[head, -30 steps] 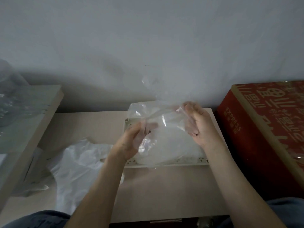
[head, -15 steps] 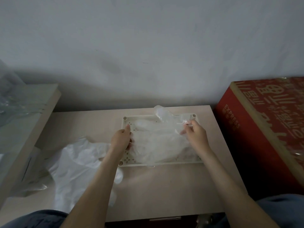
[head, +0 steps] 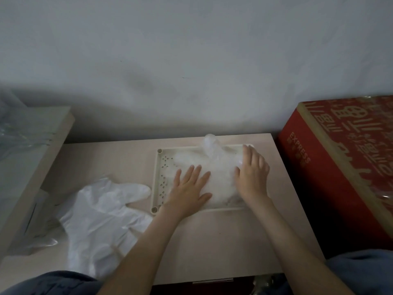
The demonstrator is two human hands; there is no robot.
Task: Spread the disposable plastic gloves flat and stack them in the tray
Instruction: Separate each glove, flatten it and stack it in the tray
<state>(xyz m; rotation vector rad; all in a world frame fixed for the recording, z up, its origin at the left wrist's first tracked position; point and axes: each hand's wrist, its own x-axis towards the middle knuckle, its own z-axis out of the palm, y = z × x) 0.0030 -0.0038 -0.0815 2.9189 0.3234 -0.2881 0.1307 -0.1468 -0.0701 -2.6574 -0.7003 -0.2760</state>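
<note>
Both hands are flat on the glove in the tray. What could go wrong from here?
1. The glove in the tray bulges up at the far rim of the tray, seemingly holding air. It may spring back up once the left hand and right hand lift.
2. The loose gloves on the table lie beside the left forearm, near the front edge. Drawing that arm back might drag them off.

Thin, filmy translucent plastic gloves (head: pixel 214 173) lie crinkled in a matt cream plastic tray (head: pixel 156 177), perforated. The bench (head: pixel 212 241) is pale, smooth wood-grain laminate. At right, a red cardboard box (head: pixel 340 167) under glossy wrap.
</note>
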